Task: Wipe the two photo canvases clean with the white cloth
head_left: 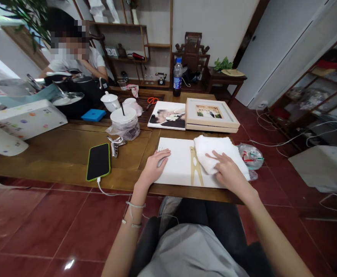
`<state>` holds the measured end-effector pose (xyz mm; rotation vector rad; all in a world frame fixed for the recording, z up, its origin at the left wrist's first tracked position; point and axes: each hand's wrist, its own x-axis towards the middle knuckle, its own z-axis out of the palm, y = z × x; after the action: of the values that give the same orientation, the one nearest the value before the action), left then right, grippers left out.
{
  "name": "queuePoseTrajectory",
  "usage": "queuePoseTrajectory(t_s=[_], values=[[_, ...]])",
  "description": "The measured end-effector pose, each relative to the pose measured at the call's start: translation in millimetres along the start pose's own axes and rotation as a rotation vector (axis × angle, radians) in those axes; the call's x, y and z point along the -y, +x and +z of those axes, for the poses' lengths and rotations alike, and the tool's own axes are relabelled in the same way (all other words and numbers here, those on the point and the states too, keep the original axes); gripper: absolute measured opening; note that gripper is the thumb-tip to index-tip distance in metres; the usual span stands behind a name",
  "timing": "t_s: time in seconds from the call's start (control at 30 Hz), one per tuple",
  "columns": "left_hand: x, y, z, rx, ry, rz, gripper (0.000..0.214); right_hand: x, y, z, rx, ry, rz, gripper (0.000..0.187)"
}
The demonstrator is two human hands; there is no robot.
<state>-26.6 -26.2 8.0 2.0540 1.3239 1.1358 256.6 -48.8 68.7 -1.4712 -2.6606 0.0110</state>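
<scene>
A white, flat book-like panel (176, 161) with a gold letter-like shape (196, 169) lies on the table in front of me. My left hand (156, 165) rests on its left edge, fingers stretched out over the white surface. On the right part of the panel is a folded white towel (226, 148). My right hand (224, 167) lies on top of this towel with its fingers apart, and the palm side is hidden.
Beyond the panel lie a photo print (168, 115) and a framed picture (211, 113). A plastic bag (250, 157) sits at the right edge. Leftward are a charging phone (98, 161), a lidded cup (124, 119) and a blue box (93, 115). Another person (73, 57) sits across the table.
</scene>
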Motion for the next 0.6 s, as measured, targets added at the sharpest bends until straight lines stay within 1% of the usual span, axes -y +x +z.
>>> queuePoseTrajectory(t_s=[0.07,0.17,0.23,0.3,0.37,0.43,0.6], values=[[-1,0,0.2,0.004,0.008,-0.005,0.025,14,-21,-13,0.07,0.019,-0.009,0.033],[0,0,0.9,0.004,0.005,-0.001,0.025,32,-53,-27,0.131,0.042,-0.019,0.032],[0,0,1.1,0.001,0.002,0.004,0.025,37,-69,-31,0.155,0.065,-0.03,0.031],[1,0,1.3,-0.003,0.004,0.006,0.025,35,-74,-32,0.165,0.097,-0.027,0.031],[1,0,1.4,-0.004,0.006,0.009,0.025,28,-68,-29,0.147,0.141,-0.008,0.032],[2,0,1.6,-0.002,0.003,0.012,0.025,18,-52,-22,0.101,0.189,0.011,0.034],[3,0,1.6,-0.006,-0.004,0.015,0.024,-10,11,8,-0.023,0.266,0.071,0.037]])
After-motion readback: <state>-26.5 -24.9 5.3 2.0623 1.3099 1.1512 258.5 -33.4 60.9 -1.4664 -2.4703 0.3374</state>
